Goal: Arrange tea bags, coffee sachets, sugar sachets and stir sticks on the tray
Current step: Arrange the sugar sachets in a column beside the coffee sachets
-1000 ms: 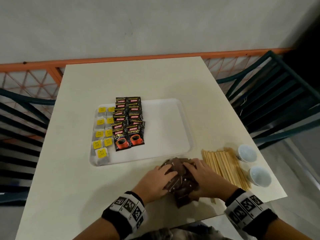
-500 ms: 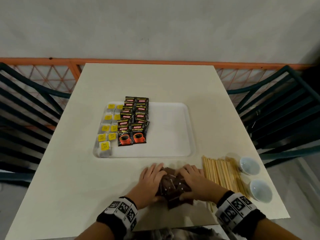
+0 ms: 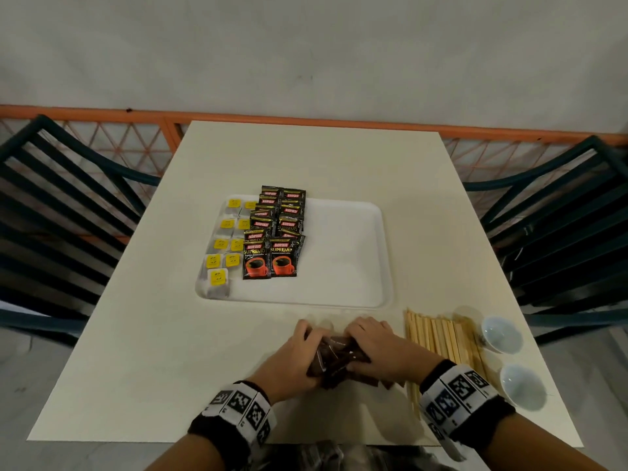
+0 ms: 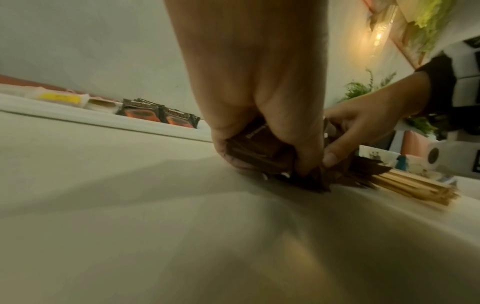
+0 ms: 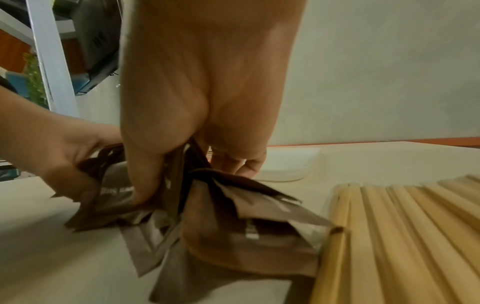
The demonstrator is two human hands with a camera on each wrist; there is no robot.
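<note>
Both hands have bunched the sugar sachets (image 3: 334, 360) tighter, gripping them; tray (image 3: 343, 266) holds tea bags (image 3: 224, 246) and coffee sachets (image 3: 275, 232).

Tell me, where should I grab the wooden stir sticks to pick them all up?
Grip the stir sticks around their middle, coming from above with fingers across them. They lie flat side by side on the table, so a grip at one end would probably let them fan apart.

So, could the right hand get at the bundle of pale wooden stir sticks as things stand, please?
Probably not at once: the right hand grips the brown sugar sachets together with the left hand. Once freed, the wooden stir sticks lie uncovered just beside it.
</note>
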